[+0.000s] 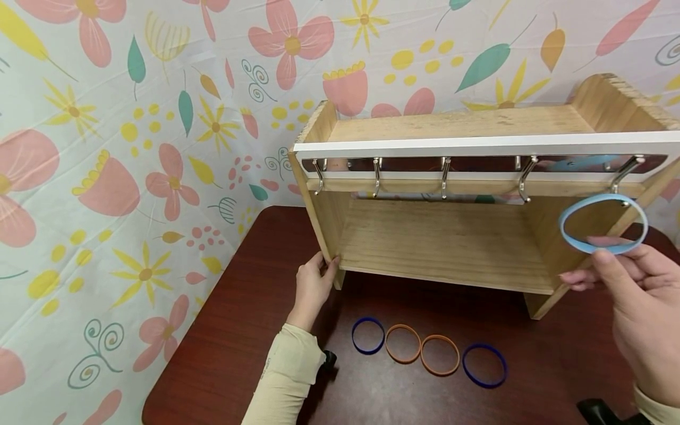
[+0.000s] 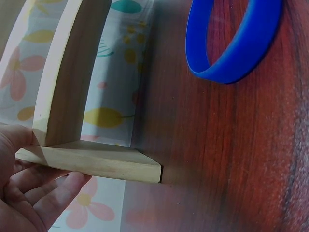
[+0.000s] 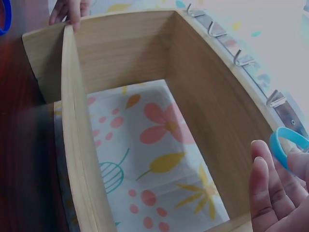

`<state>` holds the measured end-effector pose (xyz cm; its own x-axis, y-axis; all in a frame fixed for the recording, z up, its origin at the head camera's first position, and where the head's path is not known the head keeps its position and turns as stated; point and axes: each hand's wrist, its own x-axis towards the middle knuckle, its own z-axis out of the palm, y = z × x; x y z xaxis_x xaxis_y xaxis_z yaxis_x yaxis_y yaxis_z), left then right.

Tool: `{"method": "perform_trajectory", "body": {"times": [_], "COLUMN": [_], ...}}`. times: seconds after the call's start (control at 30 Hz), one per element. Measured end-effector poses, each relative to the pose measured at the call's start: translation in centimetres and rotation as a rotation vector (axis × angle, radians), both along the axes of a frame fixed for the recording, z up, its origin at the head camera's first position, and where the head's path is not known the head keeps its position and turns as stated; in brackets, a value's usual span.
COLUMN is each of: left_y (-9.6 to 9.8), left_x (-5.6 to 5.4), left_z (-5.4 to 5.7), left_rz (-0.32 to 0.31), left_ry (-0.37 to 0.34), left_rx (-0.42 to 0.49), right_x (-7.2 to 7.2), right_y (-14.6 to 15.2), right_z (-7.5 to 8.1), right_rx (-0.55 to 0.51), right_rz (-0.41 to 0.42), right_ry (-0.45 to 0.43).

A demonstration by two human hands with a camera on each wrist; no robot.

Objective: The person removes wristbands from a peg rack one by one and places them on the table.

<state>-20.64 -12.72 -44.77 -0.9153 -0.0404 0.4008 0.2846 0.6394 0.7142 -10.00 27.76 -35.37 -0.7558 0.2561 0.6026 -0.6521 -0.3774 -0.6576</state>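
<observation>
In the head view my right hand [image 1: 645,295] pinches a light blue wristband [image 1: 571,235] between thumb and fingers, just below the rightmost metal hook [image 1: 625,173] of the wooden shelf [image 1: 441,239]. Whether the band touches that hook I cannot tell. The right wrist view also shows the light blue band [image 3: 277,149] in the fingers, near the hook rail. My left hand [image 1: 312,289] grips the lower left edge of the shelf, its thumb in front. In the left wrist view, fingers curl around the side panel [image 2: 91,162] near the bottom board.
On the dark wooden table [image 1: 228,330], in front of the shelf, lie two dark blue wristbands [image 1: 368,352] and two orange wristbands [image 1: 404,360] in a row. Several hooks line the shelf's white-framed rail [image 1: 478,143]. Flowered cloth [image 1: 186,177] hangs behind and to the left.
</observation>
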Motion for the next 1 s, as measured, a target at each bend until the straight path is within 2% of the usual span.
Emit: {"method": "perform_trajectory", "body": {"times": [0.4, 0.6, 0.77, 1.0], "left_y": [0.0, 0.0, 0.0, 0.0], "left_x": [0.1, 0.1, 0.1, 0.1], "left_z": [0.0, 0.0, 0.0, 0.2], "left_rz": [0.002, 0.007, 0.007, -0.002], "left_ry": [0.021, 0.016, 0.005, -0.007], "left_rx": [-0.009, -0.009, -0.007, -0.003], "right_x": [0.7, 0.7, 1.0, 1.9], "right_y": [-0.4, -0.4, -0.2, 0.1], "right_z": [-0.3, -0.2, -0.8, -2.2], "right_rx": [-0.067, -0.060, -0.021, -0.002], "right_rz": [0.081, 0.065, 0.069, 0.029], "right_ry": [0.100, 0.109, 0.081, -0.019]}}
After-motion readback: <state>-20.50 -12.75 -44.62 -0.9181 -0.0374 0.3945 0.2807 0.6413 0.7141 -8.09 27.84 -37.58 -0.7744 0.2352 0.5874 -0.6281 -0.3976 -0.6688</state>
